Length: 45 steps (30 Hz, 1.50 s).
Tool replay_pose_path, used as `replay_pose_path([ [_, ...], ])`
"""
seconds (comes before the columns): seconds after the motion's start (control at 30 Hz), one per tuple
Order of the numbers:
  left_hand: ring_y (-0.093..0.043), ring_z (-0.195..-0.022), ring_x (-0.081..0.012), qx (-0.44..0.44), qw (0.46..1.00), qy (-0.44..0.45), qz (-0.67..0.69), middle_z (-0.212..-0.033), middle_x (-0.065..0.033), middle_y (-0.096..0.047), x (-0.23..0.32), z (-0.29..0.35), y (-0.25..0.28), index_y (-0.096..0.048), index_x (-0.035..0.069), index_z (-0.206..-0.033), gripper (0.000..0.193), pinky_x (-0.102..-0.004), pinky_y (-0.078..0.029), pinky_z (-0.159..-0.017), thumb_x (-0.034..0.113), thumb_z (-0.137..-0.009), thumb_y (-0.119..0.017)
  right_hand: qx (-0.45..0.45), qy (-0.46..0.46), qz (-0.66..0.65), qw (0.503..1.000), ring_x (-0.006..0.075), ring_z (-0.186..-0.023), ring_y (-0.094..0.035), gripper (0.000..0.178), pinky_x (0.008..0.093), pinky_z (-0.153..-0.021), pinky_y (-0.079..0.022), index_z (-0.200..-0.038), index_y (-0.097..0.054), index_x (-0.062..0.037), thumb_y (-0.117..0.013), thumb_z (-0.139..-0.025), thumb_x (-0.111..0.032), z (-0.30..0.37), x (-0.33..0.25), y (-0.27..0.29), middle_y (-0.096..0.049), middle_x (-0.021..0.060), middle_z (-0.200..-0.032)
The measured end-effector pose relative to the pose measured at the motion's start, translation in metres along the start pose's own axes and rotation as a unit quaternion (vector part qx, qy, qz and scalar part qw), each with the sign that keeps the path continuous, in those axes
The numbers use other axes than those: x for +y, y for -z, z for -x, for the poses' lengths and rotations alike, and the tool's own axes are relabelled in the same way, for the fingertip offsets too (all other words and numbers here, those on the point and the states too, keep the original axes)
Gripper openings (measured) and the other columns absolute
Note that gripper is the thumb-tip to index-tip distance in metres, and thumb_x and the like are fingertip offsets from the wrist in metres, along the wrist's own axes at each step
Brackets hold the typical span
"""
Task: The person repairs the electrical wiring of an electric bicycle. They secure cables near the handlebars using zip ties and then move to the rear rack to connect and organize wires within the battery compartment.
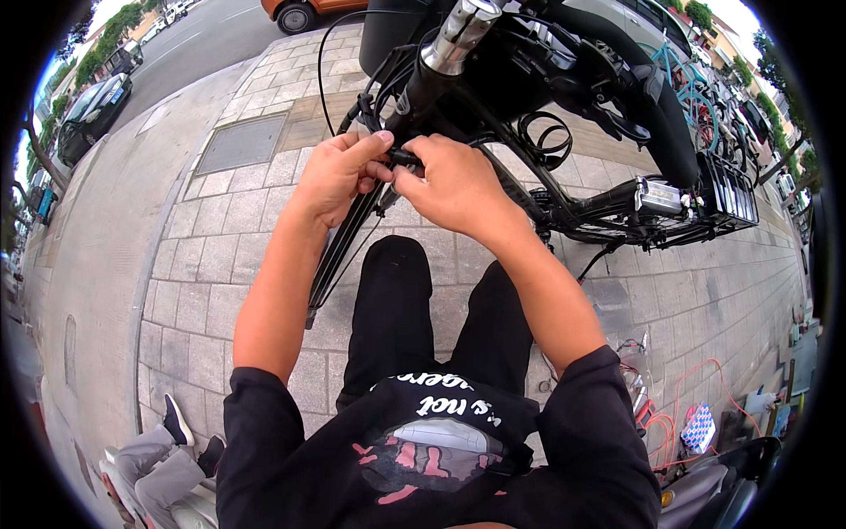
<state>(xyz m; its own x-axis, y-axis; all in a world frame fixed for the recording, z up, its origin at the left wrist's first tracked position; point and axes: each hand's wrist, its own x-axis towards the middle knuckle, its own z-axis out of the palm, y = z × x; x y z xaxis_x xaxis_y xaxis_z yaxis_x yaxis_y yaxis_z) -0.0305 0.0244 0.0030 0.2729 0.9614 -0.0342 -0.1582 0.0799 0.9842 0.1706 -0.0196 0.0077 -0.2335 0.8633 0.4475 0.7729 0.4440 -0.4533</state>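
Note:
A black bicycle point(608, 207) stands in front of me on a paved sidewalk, its silver steering tube point(458, 35) rising at the top. Both hands meet at the front fork, just below that tube. My left hand point(339, 172) pinches a small black part point(404, 159) and the thin black cables point(352, 234) that run down the fork. My right hand point(454, 185) grips the same small part from the other side, fingers closed around it. What lies under the fingers is hidden.
A rear rack with a wire basket point(727, 189) is at the right. Orange wires and small tools point(683, 423) lie on the pavement at lower right. Another person's legs point(163, 458) sit at lower left. Parked cars point(92, 110) line the street at upper left.

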Motion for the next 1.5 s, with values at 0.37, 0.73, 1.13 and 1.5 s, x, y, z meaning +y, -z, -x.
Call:
replay_pose_path([
  [0.37,-0.068,-0.069,-0.0064,0.064,0.996,-0.009,-0.069,-0.091,-0.0009,-0.071,0.008,0.002,-0.014,-0.069,0.007,-0.1,0.02,-0.0208,-0.038,-0.048,0.025,-0.102,-0.078,0.17,0.045,0.067,0.982,0.0368,-0.075,-0.076,0.009,0.047,-0.066,-0.061,-0.1,-0.069,-0.0056,-0.069,-0.094,-0.013,0.012,0.0,-0.029,-0.07,0.0121,-0.093],
  [0.73,-0.06,-0.054,-0.0072,0.058,0.996,-0.008,-0.073,-0.079,-0.0014,-0.066,0.009,0.003,-0.007,-0.068,0.006,-0.094,0.023,-0.0214,-0.036,-0.042,0.024,-0.097,-0.08,-0.064,-0.017,0.018,0.998,0.043,-0.091,-0.075,0.022,0.0533,-0.083,-0.059,-0.102,-0.073,-0.0032,-0.067,-0.098,-0.024,-0.009,-0.004,0.007,-0.076,0.0193,-0.092],
  [1.13,-0.05,-0.05,-0.0067,0.007,0.994,-0.036,-0.106,-0.067,-0.0002,-0.06,0.008,0.01,-0.004,-0.064,0.007,-0.092,0.026,-0.0222,-0.03,-0.046,0.027,-0.103,-0.077,-0.213,-0.169,-0.183,0.945,0.0271,-0.062,-0.075,0.032,0.0399,-0.053,-0.056,-0.085,-0.066,0.0025,-0.064,-0.096,-0.027,-0.021,-0.012,0.023,-0.07,0.0146,-0.071],
  [1.5,-0.057,-0.057,-0.0087,-0.03,0.999,-0.043,0.013,-0.076,-0.004,-0.067,-0.007,0.003,0.003,-0.067,0.006,-0.1,0.023,-0.0201,-0.032,-0.044,0.027,-0.108,-0.071,-0.071,-0.148,-0.378,0.911,0.0246,-0.064,-0.076,0.03,0.0375,-0.056,-0.057,-0.104,-0.073,0.0078,-0.063,-0.102,-0.02,-0.01,-0.002,-0.001,-0.074,0.0188,-0.08],
])
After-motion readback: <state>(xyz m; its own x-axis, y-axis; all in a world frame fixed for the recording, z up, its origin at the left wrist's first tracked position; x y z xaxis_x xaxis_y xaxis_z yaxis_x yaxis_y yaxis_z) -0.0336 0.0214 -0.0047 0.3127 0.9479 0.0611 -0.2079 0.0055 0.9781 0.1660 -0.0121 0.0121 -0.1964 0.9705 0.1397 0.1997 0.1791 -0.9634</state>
